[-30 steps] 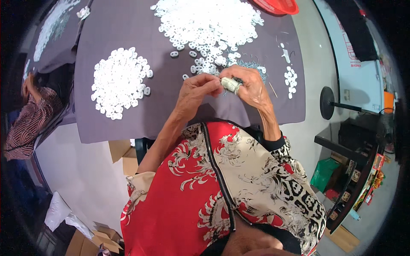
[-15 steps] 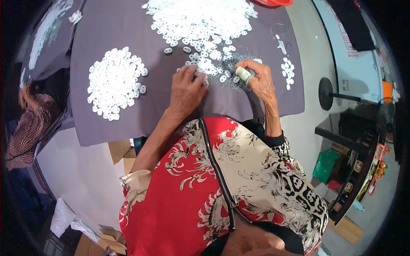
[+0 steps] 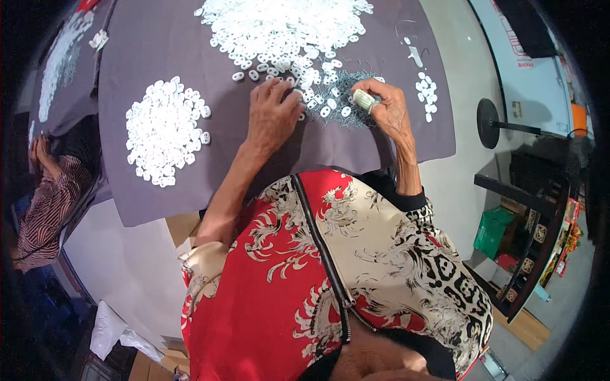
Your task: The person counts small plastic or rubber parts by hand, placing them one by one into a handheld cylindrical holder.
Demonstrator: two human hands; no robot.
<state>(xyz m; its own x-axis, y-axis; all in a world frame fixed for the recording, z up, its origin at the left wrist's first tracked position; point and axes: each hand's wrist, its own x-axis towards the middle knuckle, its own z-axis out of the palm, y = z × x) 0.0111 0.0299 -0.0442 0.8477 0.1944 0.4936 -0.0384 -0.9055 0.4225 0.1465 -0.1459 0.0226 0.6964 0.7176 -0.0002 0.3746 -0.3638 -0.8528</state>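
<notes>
My left hand bends over the near edge of the loose white pieces, thumb and fingers drawn together. What it grips, if anything, is hidden. The small oval white plastic pieces have two dark holes each. To the right, my right hand pinches thumb against fingers above a heap of thin dark grey bits, like short pins or wires; anything in the pinch is too small to make out. A pale wrap covers its thumb. Beyond both hands spreads a large pile of white pieces.
Another pile of white pieces lies at the left on the grey cloth-covered table, and a small group at the right. A person works at a table on the far left. A dark shelf stands at the right.
My left hand has shifted slightly up and left over the white pieces. My right hand stays at the grey bits, still pinching. The whole view has tilted a little.
</notes>
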